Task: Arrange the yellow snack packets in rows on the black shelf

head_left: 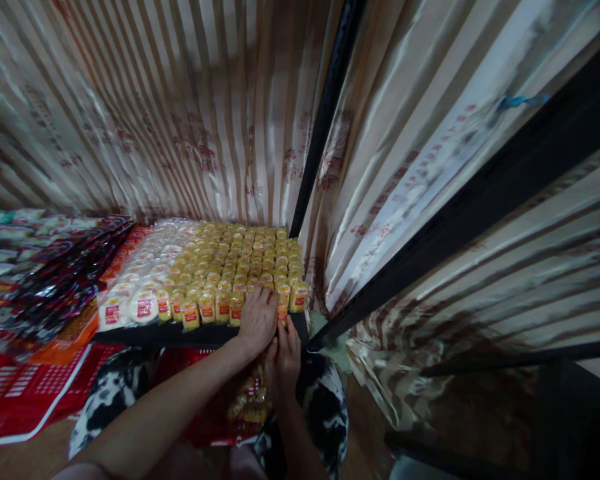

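Note:
Several rows of small yellow packets [230, 263] with red labels fill a dark shelf [180, 335] in front of me. My left hand [257, 319] lies palm down on the front row near its right end, fingers together over a packet. My right hand [283, 357] is just below and right of it at the shelf's front edge, fingers curled near a yellow packet [282, 312]; what it grips is hidden. Below my hands a red basket [215, 427] holds more yellow packets [250, 400].
White round packets [135, 293] with red labels sit left of the yellow ones, then dark red and black packets [65, 280]. Striped shiny curtains [180, 113] hang behind. A black post [325, 113] and a black frame bar [480, 207] stand at the right. Black-and-white cloth [325, 407] covers my lap.

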The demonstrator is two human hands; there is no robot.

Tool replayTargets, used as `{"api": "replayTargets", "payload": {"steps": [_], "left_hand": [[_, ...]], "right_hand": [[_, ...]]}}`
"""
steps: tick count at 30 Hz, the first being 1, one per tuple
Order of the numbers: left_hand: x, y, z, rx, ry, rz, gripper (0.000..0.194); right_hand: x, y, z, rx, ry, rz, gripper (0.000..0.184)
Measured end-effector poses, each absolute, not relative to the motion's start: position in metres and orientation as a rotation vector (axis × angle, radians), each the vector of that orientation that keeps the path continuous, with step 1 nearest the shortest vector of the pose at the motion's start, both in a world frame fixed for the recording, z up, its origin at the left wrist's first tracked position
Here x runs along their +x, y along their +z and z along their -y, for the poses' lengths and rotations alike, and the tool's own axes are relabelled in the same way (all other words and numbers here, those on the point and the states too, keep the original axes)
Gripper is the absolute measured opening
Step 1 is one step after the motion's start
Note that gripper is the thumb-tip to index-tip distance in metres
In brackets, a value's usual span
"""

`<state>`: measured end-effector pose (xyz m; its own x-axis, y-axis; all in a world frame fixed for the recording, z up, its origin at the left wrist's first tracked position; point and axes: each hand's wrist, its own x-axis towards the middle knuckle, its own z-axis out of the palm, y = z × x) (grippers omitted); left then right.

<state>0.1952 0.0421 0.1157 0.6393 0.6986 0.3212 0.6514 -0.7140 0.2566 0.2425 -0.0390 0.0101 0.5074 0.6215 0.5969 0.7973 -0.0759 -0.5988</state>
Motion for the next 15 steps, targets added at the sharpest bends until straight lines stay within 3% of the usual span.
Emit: {"api": "replayTargets", "payload": {"steps": [15], "left_hand": [[0.193,0.107,-0.046,2.633,0.761,-0.832,0.018]], "right_hand": [[0.242,0.015,0.039,-1.714,-0.259,1.113,0.034]]}}
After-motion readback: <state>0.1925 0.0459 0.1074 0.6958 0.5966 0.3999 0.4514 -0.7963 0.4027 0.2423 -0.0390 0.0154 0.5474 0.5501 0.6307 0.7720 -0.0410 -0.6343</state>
